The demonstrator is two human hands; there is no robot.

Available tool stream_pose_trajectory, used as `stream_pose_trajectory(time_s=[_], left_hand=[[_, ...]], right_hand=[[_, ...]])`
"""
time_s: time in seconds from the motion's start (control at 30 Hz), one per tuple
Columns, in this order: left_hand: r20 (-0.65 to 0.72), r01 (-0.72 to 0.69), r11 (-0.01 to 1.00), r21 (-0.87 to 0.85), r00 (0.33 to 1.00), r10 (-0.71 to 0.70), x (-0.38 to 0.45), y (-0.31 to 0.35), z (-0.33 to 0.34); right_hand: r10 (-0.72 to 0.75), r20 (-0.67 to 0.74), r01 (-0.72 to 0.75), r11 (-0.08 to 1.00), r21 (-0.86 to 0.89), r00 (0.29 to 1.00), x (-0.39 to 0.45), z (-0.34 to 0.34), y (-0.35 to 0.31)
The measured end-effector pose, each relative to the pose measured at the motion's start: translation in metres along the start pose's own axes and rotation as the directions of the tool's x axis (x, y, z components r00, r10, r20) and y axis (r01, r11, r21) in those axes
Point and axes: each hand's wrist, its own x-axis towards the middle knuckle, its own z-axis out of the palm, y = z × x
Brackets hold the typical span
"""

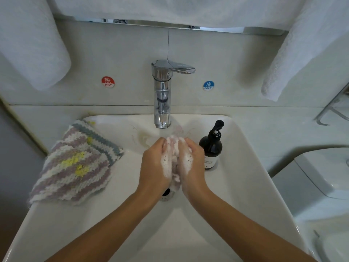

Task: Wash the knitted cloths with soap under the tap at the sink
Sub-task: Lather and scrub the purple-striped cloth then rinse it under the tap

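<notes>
Far left, a rolled white towel (32, 44) hangs by the wall. Below it, the striped knitted cloths (75, 163), pink/white/grey w/ yellow patches, lie in a flat stack on the sink's (245, 176) left rim, dry-looking, corner draped over the edge. Red HOT sticker (108, 82) on the wall above. Now the centre: left hand (155, 163) and right hand (192, 161) are pressed together over the basin, each grip curled round a bunched pale-pink soapy cloth (174, 146), white foam all over fingers and palms. Cloth sits squeezed between both palms, just below the tap (162, 95) spout, above the drain (166, 193). Can't tell whether water is running. Chrome tap lever points right. Blue COLD sticker (208, 85) to the tap's right. Dark soap pump bottle (212, 148) stands upright on the sink's right side, just beside the right hand, label partly hidden by it. Far right, another white towel (302, 50) hangs down.
</notes>
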Motion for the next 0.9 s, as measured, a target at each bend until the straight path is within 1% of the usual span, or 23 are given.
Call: stream_pose_trajectory(time_s=[0.07,0.1,0.13,0.2,0.27,0.3,0.33,0.4,0.47,0.5,0.57,0.63,0.7,0.8,0.83,0.9], left_hand=[[-0.152,0.034,0.999,-0.008,0.988,-0.035,0.005,-0.001,0.006],[-0.185,0.038,0.999,-0.014,0.982,-0.039,0.007,-0.001,0.006],[-0.188,0.040,0.999,-0.025,0.981,-0.044,0.007,-0.002,0.006],[-0.157,0.056,0.998,-0.034,0.986,-0.061,-0.001,-0.001,0.007],[-0.114,0.073,0.997,-0.038,0.990,-0.077,-0.012,0.005,0.013],[-0.108,0.077,0.996,-0.039,0.991,-0.081,-0.013,0.007,0.015],[-0.112,0.080,0.996,-0.034,0.990,-0.083,-0.011,0.007,0.016],[-0.142,0.072,0.997,0.008,0.987,-0.070,0.002,0.003,0.011],[-0.160,0.058,0.996,0.067,0.986,-0.047,0.009,-0.003,0.005],[-0.167,0.063,0.995,0.072,0.985,-0.050,0.007,-0.003,0.005],[-0.154,0.073,0.996,0.043,0.986,-0.065,-0.006,0.003,0.009],[-0.116,0.046,0.999,0.017,0.992,-0.044,-0.016,0.010,0.014],[-0.106,0.033,0.999,0.023,0.994,-0.030,-0.010,0.007,0.014],[-0.140,0.022,0.994,0.109,0.990,-0.007,0.008,-0.002,0.007],[-0.134,0.033,0.992,0.124,0.991,-0.016,0.007,-0.003,0.007],[-0.084,0.073,0.989,0.127,0.995,-0.063,-0.003,0.000,0.010]], right_hand=[[-0.013,0.032,0.014,0.999,-0.029,0.999,-0.014,0.005,0.002],[-0.023,0.058,0.026,0.999,-0.044,0.998,-0.019,0.006,0.002],[-0.034,0.077,0.039,0.998,-0.059,0.996,-0.021,0.006,0.000],[-0.038,0.060,0.041,0.998,-0.057,0.997,-0.015,0.005,-0.006],[0.017,-0.003,-0.017,1.000,-0.003,1.000,-0.003,0.004,-0.011],[0.045,-0.010,-0.045,0.999,0.021,0.999,0.001,0.004,-0.011],[0.042,0.005,-0.042,0.999,0.019,0.999,0.000,0.004,-0.009],[-0.007,0.067,0.011,0.998,-0.054,0.998,-0.010,0.004,-0.004],[-0.008,0.107,0.016,0.997,-0.073,0.994,-0.017,0.004,0.000],[-0.005,0.103,0.013,0.996,-0.083,0.995,-0.016,0.005,0.000],[0.013,0.049,-0.008,0.996,-0.091,0.999,-0.004,0.006,-0.004],[0.030,0.014,-0.030,0.998,-0.048,0.999,0.006,0.004,-0.006],[0.010,0.041,-0.007,0.997,-0.077,0.999,0.000,0.000,-0.003],[0.035,0.078,-0.027,0.995,-0.096,0.996,-0.012,0.001,0.004],[0.040,0.080,-0.032,0.994,-0.100,0.996,-0.011,0.002,0.003],[0.061,0.033,-0.058,0.994,-0.088,0.998,0.001,0.004,0.001]])
